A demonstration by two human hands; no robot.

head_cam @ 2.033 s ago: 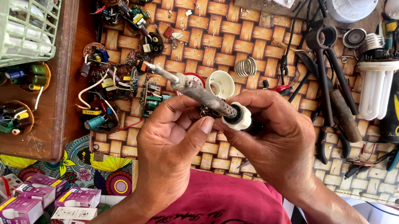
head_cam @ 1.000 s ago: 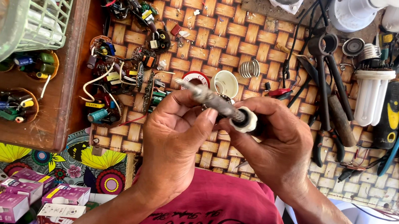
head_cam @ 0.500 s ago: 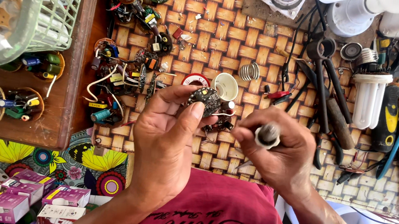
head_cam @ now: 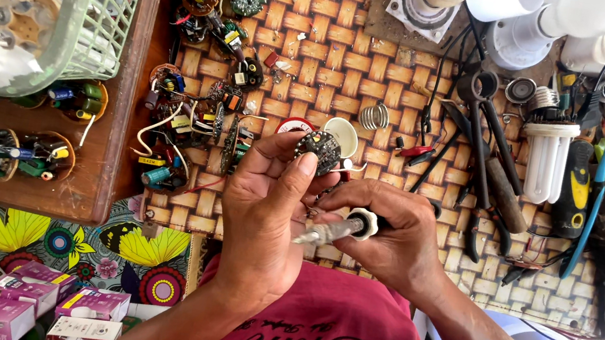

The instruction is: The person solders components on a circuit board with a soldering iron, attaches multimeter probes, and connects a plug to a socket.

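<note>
Pinching a small round circuit board (head_cam: 319,148) between thumb and fingertips, my left hand (head_cam: 264,212) sits at the centre of the frame, fingers pressed against the board's edges so its dark, component-studded face tilts up toward me. My right hand (head_cam: 388,239) is just to the right of it, curled tight around the handle of a soldering iron (head_cam: 333,231); the metal shaft points lower left, its tip lying close under the left thumb, and the white collar of the iron shows between my thumb and forefinger. Whether the tip touches the board I cannot tell.

Both hands hover over a woven bamboo mat (head_cam: 319,60) that fills the upper middle of the frame. Just behind the board, a small white cap (head_cam: 342,134) lies on the mat, with a metal spring (head_cam: 374,115) a little further up. Left of my hands is a scatter of stripped lamp circuit boards (head_cam: 181,128) with coloured wires. At right lie black pliers (head_cam: 491,166) and a white spiral lamp (head_cam: 544,154). A green plastic basket (head_cam: 94,11) occupies the upper left, and small purple lamp boxes (head_cam: 27,301) sit at lower left.
</note>
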